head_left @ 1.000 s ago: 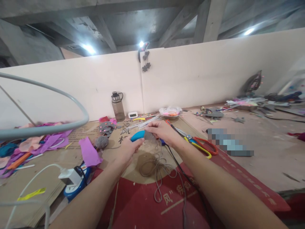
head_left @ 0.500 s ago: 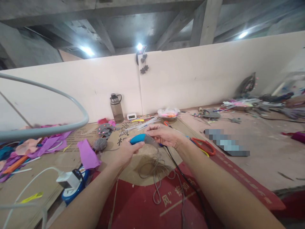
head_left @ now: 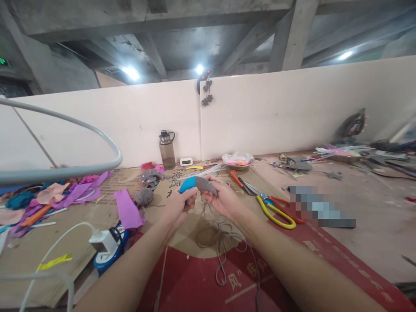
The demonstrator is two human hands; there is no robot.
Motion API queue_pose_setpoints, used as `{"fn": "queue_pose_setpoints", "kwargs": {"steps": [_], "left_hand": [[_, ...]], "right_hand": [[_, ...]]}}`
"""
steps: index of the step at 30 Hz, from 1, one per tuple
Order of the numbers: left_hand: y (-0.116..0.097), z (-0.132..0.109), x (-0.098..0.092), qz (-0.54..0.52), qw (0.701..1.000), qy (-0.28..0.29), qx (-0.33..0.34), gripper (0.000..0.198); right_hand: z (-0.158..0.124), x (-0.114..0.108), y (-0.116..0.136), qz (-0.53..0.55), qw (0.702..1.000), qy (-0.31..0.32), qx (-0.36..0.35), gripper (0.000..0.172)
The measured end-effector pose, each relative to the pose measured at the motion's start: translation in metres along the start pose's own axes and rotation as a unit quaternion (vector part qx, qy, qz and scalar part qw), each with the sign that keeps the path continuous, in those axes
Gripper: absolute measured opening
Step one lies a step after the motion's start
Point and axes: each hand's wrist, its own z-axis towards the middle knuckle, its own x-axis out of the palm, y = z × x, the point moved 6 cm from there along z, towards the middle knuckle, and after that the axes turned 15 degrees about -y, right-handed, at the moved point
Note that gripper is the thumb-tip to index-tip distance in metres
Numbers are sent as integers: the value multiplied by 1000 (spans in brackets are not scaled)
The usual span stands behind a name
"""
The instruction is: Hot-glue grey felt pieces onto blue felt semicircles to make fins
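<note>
A curved blue piece (head_left: 187, 183) partly wrapped in grey cord (head_left: 206, 183) is held above the table between both hands. My left hand (head_left: 177, 205) pinches the blue end from below. My right hand (head_left: 221, 198) grips the grey-wrapped end, fingers curled round it. Loose grey cord (head_left: 218, 236) hangs from the piece and lies in loops on the brown and red mat (head_left: 195, 277) beneath.
Yellow-handled scissors (head_left: 274, 212) and red-handled scissors (head_left: 286, 203) lie right of my hands. A grey yarn ball (head_left: 144, 196), purple paper scraps (head_left: 127, 209), a water bottle (head_left: 167, 149), a bowl (head_left: 238, 160), a white plug on a blue reel (head_left: 107, 245) and a grey hoop (head_left: 65, 171) lie around.
Both hands have come closer together on the piece. My right hand turned under and round the grey-wrapped end. The camera shifted slightly, and the yellow scissors now show.
</note>
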Motion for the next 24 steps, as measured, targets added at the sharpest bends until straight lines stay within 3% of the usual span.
{"fn": "queue_pose_setpoints", "kwargs": {"steps": [4,9,16,24], "left_hand": [[-2,0,-1,-31,999,-16,-14,32],[-2,-3,1,-28,999,-12,-17,34],[-14,-4,0,47,996,-8,69,30],[-20,-3,-1,72,992,-2,107,43]], "right_hand": [[-4,2,4,5,998,-16,-61,28],[-4,-1,-1,-95,989,-27,-108,26],[-3,-3,-3,-50,996,-51,-44,27],[-5,-2,-4,-21,998,-64,-8,24]]}}
